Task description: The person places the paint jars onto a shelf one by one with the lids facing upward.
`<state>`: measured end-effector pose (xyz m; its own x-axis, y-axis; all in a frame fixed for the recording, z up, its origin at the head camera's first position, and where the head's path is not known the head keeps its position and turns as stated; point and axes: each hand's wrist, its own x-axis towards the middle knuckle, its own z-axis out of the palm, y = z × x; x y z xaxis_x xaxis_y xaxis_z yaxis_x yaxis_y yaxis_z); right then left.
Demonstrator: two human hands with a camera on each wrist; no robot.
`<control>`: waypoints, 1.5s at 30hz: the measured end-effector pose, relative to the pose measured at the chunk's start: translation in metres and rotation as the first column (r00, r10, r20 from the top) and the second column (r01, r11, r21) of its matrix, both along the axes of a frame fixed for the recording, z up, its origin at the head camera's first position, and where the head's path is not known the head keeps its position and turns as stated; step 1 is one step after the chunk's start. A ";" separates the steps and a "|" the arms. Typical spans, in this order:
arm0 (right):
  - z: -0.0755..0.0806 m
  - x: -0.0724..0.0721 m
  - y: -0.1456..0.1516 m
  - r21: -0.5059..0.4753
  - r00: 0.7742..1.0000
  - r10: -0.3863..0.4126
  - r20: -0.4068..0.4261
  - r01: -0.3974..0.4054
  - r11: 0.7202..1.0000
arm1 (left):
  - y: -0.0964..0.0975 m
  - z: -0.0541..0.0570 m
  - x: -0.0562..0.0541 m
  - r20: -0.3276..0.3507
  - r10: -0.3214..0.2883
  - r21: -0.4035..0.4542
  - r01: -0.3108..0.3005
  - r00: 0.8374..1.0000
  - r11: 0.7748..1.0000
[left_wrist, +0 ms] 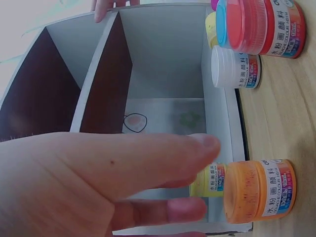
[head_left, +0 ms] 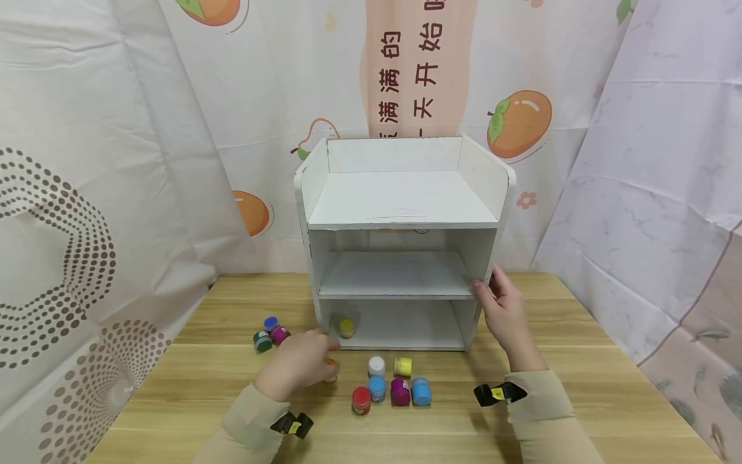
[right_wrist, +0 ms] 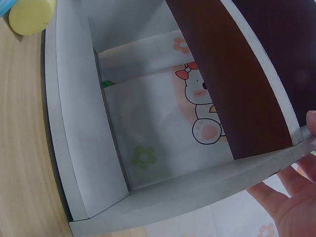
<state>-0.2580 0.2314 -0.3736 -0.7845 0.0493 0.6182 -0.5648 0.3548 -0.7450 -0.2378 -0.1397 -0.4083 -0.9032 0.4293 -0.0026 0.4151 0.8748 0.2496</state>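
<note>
I read left grip parted, empty; orange gouache jar upright just beyond its fingertips. Right hand well apart, pinching white shelf.

Wood-grain table, white shelf unit and paint jars on it, yellow jar on bottom shelf

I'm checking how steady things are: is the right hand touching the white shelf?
Touching: in the head view, the right hand grips the side of the white shelf, thumb against its front edge.
</note>
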 end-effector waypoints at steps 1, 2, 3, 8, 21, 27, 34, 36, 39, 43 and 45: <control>0.000 0.000 0.000 -0.001 1.000 0.001 -0.001 -0.001 1.000 | 0.000 0.000 0.000 -0.002 -0.005 -0.010 0.005 1.000 1.000; 0.000 0.000 0.000 -0.003 1.000 0.002 -0.002 -0.002 1.000 | 0.000 -0.001 0.000 -0.003 -0.009 -0.021 0.009 1.000 1.000; 0.000 0.000 0.000 -0.003 1.000 0.002 -0.002 -0.002 1.000 | 0.000 -0.001 0.000 -0.001 -0.012 -0.027 0.012 1.000 1.000; 0.000 0.000 0.000 0.008 1.000 -0.004 0.003 0.004 1.000 | -0.001 -0.006 -0.002 0.013 -0.022 -0.058 0.022 1.000 0.998; -0.001 -0.001 0.001 0.019 1.000 -0.011 -0.005 0.011 1.000 | 0.001 -0.007 0.001 0.005 -0.002 -0.065 0.002 1.000 0.998; -0.017 -0.015 0.010 0.011 1.000 -0.027 0.001 0.027 1.000 | 0.001 -0.008 0.000 -0.003 -0.002 -0.068 0.002 1.000 0.998; -0.028 -0.025 0.017 0.011 1.000 -0.029 0.005 0.028 1.000 | -0.002 -0.009 -0.001 -0.032 -0.020 -0.058 0.019 0.999 0.998; -0.028 -0.024 0.016 0.011 1.000 -0.027 0.003 0.027 1.000 | -0.003 -0.007 0.000 -0.035 -0.022 -0.044 0.021 0.999 0.999; -0.027 -0.024 0.016 0.006 1.000 -0.025 0.007 0.025 1.000 | -0.004 -0.003 0.001 -0.019 -0.010 -0.003 0.010 1.000 1.000; -0.024 -0.021 0.014 0.007 0.999 -0.034 0.024 0.034 0.999 | -0.007 0.006 0.005 -0.001 0.010 0.044 -0.010 1.000 0.999; -0.019 -0.017 0.011 0.010 0.999 -0.035 0.027 0.035 0.999 | -0.009 0.010 0.006 -0.013 0.015 0.045 -0.014 1.000 0.999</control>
